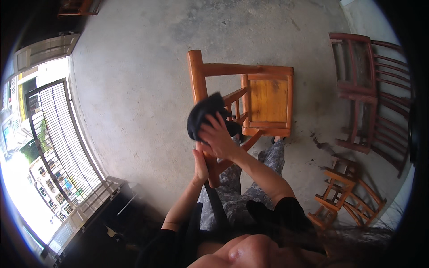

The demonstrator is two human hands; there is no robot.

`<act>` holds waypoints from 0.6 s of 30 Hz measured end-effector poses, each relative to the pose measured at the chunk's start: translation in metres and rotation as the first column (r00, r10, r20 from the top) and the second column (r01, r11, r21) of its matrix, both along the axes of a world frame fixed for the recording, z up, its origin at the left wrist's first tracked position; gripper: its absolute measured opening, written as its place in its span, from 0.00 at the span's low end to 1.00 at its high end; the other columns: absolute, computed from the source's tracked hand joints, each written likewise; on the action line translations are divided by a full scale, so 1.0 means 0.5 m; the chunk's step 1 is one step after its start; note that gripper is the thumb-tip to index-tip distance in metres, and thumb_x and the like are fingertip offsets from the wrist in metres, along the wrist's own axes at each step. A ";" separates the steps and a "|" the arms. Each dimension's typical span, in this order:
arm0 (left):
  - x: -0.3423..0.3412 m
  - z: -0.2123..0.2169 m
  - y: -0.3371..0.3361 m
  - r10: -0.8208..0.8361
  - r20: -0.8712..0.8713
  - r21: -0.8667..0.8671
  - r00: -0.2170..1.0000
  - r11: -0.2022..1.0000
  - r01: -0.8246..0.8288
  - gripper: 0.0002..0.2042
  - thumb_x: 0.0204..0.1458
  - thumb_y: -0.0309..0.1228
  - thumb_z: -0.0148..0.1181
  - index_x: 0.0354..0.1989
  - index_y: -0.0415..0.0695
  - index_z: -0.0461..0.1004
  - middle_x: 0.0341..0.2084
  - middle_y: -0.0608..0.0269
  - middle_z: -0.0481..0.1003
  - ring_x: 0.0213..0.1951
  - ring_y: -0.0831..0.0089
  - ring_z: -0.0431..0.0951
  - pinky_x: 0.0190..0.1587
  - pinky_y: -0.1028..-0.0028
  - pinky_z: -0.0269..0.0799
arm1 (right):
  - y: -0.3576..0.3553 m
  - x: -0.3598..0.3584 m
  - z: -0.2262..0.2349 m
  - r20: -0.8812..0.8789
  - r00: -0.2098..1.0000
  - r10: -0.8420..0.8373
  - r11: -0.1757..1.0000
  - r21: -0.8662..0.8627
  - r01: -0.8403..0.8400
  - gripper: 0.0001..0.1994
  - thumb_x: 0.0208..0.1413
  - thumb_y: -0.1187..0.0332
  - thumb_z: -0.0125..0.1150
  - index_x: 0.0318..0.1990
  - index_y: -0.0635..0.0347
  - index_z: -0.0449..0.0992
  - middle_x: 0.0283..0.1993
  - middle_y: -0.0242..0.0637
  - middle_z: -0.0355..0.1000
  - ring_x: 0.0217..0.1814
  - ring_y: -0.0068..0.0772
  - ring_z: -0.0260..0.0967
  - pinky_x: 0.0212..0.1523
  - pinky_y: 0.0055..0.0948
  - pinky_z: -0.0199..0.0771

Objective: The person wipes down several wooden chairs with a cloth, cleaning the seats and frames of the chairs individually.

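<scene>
An orange-brown wooden chair stands in front of me, its top rail nearest and running away from my body. A black cloth is draped over the middle of that rail. My right hand presses the cloth against the rail, its fingers spread over the fabric. Lower on the same rail, close to its near end, my left hand wraps round the wood. The left fingers are partly hidden behind the rail.
Dark red wooden chairs line the right wall. Small wooden stools are piled at lower right. A barred window opens at left, above a dark cabinet. Grey concrete floor surrounds the chair.
</scene>
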State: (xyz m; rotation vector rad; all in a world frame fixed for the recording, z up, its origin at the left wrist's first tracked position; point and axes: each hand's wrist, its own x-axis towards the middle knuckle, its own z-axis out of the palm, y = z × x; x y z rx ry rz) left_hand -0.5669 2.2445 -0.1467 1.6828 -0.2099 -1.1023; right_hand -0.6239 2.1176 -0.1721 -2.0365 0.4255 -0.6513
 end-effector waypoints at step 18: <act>0.030 0.049 -0.161 -0.311 0.418 0.090 0.853 0.949 0.302 0.30 0.54 0.24 0.43 0.62 0.43 0.35 0.50 0.54 0.58 0.47 0.69 0.65 0.50 0.73 0.60 | -0.272 0.039 -0.067 0.074 0.948 -0.310 0.866 0.433 0.250 0.17 0.60 0.59 0.42 0.47 0.64 0.66 0.39 0.34 0.69 0.40 0.27 0.64 0.42 0.27 0.64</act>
